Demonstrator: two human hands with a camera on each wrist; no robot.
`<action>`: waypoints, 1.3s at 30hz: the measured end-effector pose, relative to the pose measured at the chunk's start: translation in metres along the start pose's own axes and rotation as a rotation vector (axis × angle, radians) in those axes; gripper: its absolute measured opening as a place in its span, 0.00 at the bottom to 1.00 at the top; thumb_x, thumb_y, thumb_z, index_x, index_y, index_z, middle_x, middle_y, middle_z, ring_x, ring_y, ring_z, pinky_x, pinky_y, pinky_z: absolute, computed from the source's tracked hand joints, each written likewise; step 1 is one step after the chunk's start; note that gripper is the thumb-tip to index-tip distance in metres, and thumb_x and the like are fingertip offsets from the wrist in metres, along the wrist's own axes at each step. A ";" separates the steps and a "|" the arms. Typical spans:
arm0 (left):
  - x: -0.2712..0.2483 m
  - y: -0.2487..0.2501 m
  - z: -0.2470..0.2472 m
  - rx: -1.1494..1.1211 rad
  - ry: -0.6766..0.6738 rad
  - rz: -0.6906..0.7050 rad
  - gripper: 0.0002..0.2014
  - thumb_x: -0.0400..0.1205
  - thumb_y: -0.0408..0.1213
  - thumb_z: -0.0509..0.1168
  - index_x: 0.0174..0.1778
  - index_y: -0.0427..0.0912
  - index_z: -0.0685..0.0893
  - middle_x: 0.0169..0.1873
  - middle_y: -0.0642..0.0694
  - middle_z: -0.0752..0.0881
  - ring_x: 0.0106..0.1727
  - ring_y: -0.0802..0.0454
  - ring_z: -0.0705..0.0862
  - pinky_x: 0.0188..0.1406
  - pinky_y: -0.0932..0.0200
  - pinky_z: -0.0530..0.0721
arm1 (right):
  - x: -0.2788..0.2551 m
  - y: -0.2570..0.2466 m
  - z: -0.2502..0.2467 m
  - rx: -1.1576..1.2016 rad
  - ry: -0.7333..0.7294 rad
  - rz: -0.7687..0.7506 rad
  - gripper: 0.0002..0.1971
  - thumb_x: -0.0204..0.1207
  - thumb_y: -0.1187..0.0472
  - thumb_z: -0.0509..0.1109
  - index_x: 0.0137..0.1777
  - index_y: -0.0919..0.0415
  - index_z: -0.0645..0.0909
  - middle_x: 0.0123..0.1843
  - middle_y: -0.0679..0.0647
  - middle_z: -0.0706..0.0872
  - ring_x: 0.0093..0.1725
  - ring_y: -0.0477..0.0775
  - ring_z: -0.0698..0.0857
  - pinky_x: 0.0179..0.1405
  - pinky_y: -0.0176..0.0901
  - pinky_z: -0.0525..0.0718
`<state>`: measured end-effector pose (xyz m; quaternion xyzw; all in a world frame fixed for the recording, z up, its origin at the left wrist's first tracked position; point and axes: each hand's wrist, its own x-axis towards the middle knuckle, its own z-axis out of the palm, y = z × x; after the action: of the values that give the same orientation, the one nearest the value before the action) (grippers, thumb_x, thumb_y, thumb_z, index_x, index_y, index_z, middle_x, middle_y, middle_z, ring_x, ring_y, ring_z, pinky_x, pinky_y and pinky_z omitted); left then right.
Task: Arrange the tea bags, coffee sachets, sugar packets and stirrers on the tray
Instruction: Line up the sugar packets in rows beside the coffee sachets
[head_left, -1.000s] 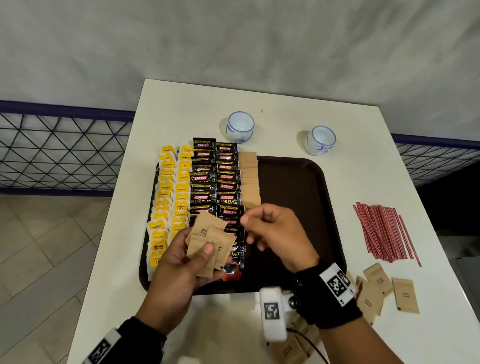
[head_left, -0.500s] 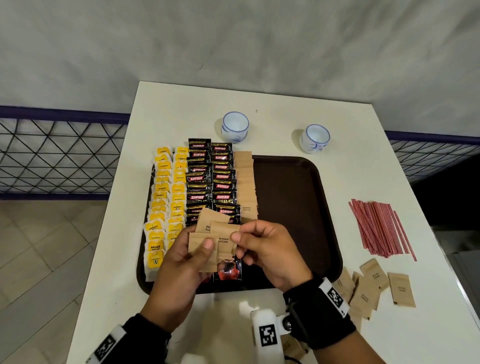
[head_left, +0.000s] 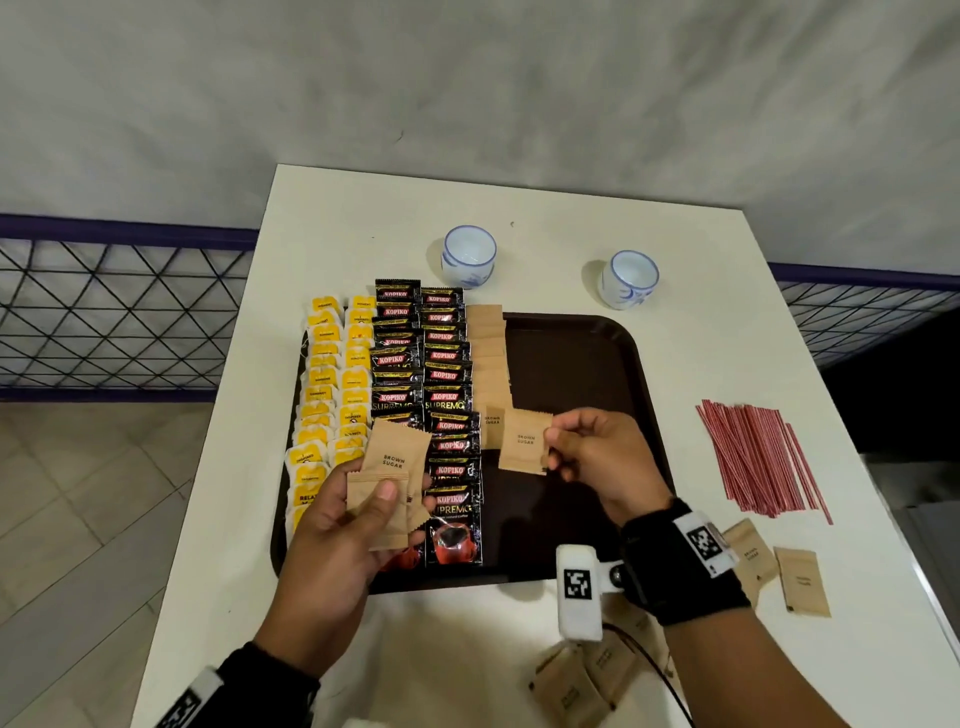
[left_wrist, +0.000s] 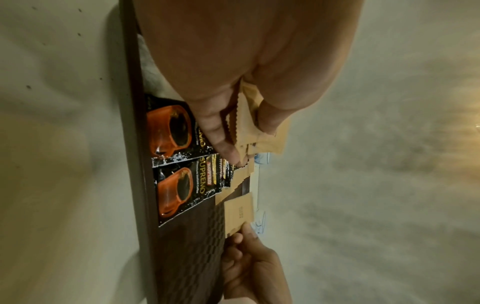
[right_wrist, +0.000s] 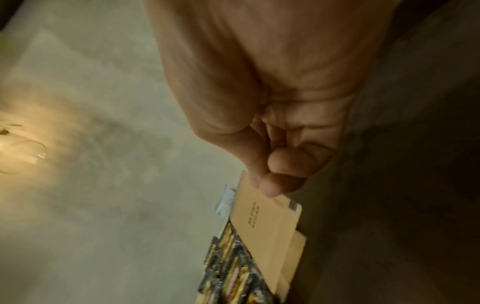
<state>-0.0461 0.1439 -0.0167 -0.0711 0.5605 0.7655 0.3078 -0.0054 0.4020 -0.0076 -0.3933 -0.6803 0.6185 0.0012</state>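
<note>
A dark brown tray (head_left: 587, 358) lies on the white table. On it stand two columns of yellow tea bags (head_left: 332, 395), two columns of black coffee sachets (head_left: 441, 384) and one column of brown sugar packets (head_left: 488, 364). My left hand (head_left: 363, 509) holds a small fan of sugar packets (head_left: 389, 478) above the tray's near left part; in the left wrist view the fan of packets (left_wrist: 249, 127) sits between thumb and fingers. My right hand (head_left: 582, 452) pinches one sugar packet (head_left: 524, 440) by its right edge over the near end of the sugar column; the same packet (right_wrist: 262, 222) shows in the right wrist view.
Red stirrers (head_left: 758, 457) lie in a bundle on the table right of the tray. Loose sugar packets (head_left: 800, 582) lie at the near right and others (head_left: 582, 686) near the front edge. Two small white-and-blue cups (head_left: 468, 255) (head_left: 629, 278) stand behind the tray.
My right hand has drawn one sugar packet out of the fan in my left hand and carried it right, over the sugar column. The left hand stays put with the other packets.
</note>
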 end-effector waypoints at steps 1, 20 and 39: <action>0.000 -0.001 0.000 0.002 0.004 -0.002 0.16 0.86 0.33 0.62 0.69 0.43 0.81 0.57 0.38 0.91 0.55 0.38 0.92 0.42 0.54 0.92 | 0.005 0.002 0.000 -0.034 0.012 0.012 0.05 0.80 0.73 0.70 0.44 0.66 0.85 0.29 0.59 0.89 0.28 0.51 0.84 0.24 0.38 0.79; -0.004 -0.012 -0.005 0.044 0.033 -0.037 0.15 0.86 0.33 0.63 0.67 0.46 0.83 0.56 0.39 0.92 0.56 0.38 0.91 0.47 0.46 0.90 | 0.028 0.005 0.034 -0.218 0.041 0.048 0.03 0.75 0.70 0.71 0.41 0.64 0.84 0.25 0.58 0.88 0.28 0.58 0.87 0.29 0.46 0.85; -0.003 -0.016 -0.002 0.029 0.045 -0.068 0.13 0.86 0.32 0.63 0.66 0.45 0.83 0.55 0.37 0.92 0.56 0.36 0.91 0.46 0.46 0.90 | 0.025 0.000 0.042 -0.186 0.114 0.071 0.04 0.77 0.70 0.70 0.41 0.65 0.85 0.32 0.61 0.91 0.30 0.59 0.92 0.39 0.58 0.93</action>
<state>-0.0357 0.1437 -0.0296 -0.1027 0.5756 0.7447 0.3219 -0.0428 0.3803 -0.0294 -0.4501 -0.7191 0.5292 -0.0187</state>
